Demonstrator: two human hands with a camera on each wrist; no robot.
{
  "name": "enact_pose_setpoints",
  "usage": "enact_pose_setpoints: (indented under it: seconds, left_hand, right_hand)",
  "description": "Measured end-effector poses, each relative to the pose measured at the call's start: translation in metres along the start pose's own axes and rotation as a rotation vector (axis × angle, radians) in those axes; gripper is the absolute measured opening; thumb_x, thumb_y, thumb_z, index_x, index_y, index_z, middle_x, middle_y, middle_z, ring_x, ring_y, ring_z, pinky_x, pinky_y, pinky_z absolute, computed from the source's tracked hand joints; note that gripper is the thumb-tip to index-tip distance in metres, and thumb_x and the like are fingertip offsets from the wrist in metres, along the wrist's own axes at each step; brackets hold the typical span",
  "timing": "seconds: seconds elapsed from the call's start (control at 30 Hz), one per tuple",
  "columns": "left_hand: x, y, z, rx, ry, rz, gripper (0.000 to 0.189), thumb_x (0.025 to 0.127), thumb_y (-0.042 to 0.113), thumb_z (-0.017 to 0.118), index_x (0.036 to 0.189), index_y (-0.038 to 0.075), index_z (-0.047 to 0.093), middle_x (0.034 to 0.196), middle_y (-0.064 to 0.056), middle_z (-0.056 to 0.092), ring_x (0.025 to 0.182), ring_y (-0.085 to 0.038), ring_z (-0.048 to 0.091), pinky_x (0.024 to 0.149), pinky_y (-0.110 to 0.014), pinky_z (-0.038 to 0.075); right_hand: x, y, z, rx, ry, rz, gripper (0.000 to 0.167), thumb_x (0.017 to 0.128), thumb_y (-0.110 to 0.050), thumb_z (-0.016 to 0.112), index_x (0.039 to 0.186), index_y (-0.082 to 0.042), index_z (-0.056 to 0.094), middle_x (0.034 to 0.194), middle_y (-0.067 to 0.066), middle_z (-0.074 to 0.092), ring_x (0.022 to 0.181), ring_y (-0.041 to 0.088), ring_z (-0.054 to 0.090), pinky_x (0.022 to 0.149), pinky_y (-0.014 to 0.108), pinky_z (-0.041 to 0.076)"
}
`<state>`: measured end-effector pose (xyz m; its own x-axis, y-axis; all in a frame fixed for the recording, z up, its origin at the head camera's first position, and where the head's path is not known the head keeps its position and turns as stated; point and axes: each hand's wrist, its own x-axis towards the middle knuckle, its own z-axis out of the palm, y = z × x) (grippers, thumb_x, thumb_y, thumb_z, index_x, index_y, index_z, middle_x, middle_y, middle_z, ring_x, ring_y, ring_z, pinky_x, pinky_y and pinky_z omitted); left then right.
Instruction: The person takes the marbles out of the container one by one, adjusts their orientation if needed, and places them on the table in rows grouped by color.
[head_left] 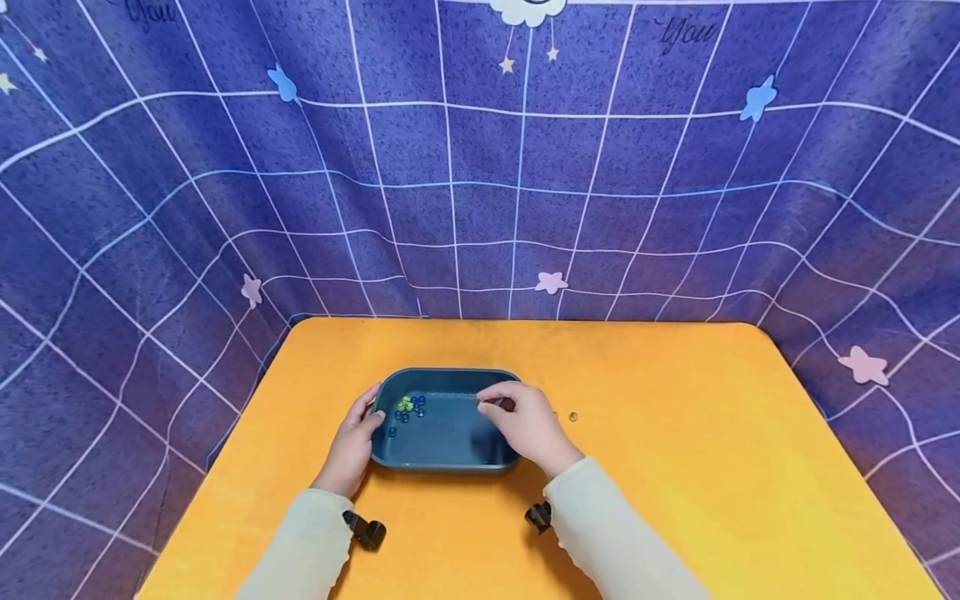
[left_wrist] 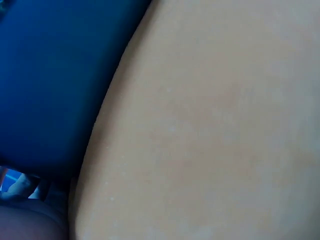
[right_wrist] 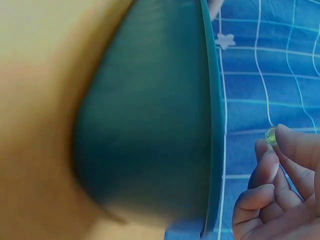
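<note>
A dark teal rectangular tub [head_left: 450, 460] with rounded corners stands on the table. My left hand [head_left: 354, 442] grips its left end, thumb over the rim. In the left wrist view that hand [left_wrist: 30, 212] shows only partly beside the tub wall [left_wrist: 55, 90]. My right hand [head_left: 525, 421] is above the tub's right end. Between thumb and fingertip it pinches a yellowish-green glass marble [right_wrist: 271, 135], seen in the right wrist view. Blue marbles [head_left: 405, 418] and yellow-green marbles [head_left: 406, 404] lie together at the left inside the tub.
Right of the tub, a small clear marble [head_left: 573, 417] lies on the orange table [head_left: 675, 467], with another partly hidden behind my right hand. A purple grid-patterned curtain [head_left: 480, 208] hangs behind and on both sides of the table.
</note>
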<state>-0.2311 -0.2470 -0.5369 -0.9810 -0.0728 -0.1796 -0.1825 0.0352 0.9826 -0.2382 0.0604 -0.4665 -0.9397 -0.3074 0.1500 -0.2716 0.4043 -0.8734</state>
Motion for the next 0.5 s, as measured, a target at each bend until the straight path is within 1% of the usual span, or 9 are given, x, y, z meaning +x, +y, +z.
enact_pose_setpoints:
  seconds: [0.1, 0.23, 0.37, 0.5]
  left_hand:
    - [0.001, 0.000, -0.001, 0.002, 0.000, -0.003, 0.055, 0.112, 0.017, 0.040, 0.165, 0.025, 0.027, 0.171, -0.001, 0.018, 0.156, -0.021, 0.011, 0.125, -0.045, 0.013]
    - [0.000, 0.001, -0.001, 0.000, 0.002, -0.002, 0.054, 0.112, 0.018, 0.040, 0.165, 0.025, 0.027, 0.170, 0.000, 0.019, 0.156, -0.019, 0.012, 0.125, -0.044, 0.013]
    - [-0.001, 0.002, 0.000, 0.007, 0.003, -0.003, 0.055, 0.112, 0.017, 0.041, 0.165, 0.025, 0.027, 0.170, -0.001, 0.019, 0.156, -0.020, 0.011, 0.125, -0.045, 0.013]
    - [-0.002, 0.002, 0.001, 0.010, 0.004, -0.002, 0.056, 0.112, 0.017, 0.041, 0.165, 0.024, 0.026, 0.170, -0.002, 0.018, 0.157, -0.022, 0.010, 0.125, -0.046, 0.013]
  right_hand:
    - [-0.003, 0.006, -0.009, 0.005, 0.031, -0.002, 0.016, 0.098, -0.017, 0.073, 0.112, -0.022, 0.079, 0.104, -0.009, 0.071, 0.083, 0.017, 0.060, 0.075, 0.035, 0.054]
    - [-0.005, 0.017, -0.018, -0.020, 0.070, -0.017, 0.015, 0.096, -0.015, 0.075, 0.110, -0.021, 0.080, 0.101, -0.008, 0.071, 0.083, 0.015, 0.060, 0.076, 0.033, 0.054]
    - [-0.007, 0.029, -0.025, -0.050, 0.091, -0.028, 0.015, 0.095, -0.014, 0.075, 0.108, -0.019, 0.080, 0.099, -0.007, 0.070, 0.080, 0.015, 0.058, 0.073, 0.031, 0.052]
    - [-0.011, 0.039, -0.033, -0.055, 0.100, -0.009, 0.016, 0.095, -0.012, 0.075, 0.110, -0.014, 0.080, 0.095, -0.005, 0.070, 0.076, 0.017, 0.057, 0.067, 0.030, 0.050]
